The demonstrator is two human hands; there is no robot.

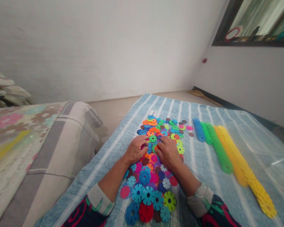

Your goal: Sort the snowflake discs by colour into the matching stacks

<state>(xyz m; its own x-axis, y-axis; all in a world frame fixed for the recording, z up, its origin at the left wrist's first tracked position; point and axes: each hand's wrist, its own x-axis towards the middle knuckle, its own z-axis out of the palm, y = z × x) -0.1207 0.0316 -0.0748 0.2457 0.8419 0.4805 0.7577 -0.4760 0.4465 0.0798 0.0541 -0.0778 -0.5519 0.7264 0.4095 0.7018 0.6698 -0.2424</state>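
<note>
A long pile of colourful notched plastic discs (153, 170), snowflake-shaped with a hole in the middle, is spread over the striped cloth in front of me. My left hand (136, 148) rests at the pile's left side, its fingers curled inward beside a magenta disc (143, 147). Opposite it, my right hand (169, 152) bends its fingers over the pile, close to an orange disc (157, 147). Both sets of fingertips are partly hidden, so what they pinch is unclear. A green disc (152, 138) lies between the hands.
To the right lie overlapping rows of discs: a blue row (199, 130), a green row (219, 148) and a yellow row (246, 170). Beyond them is a clear plastic bag (265, 148). A padded, cloth-covered surface (73, 138) stands at left. A white wall (109, 47) rises behind.
</note>
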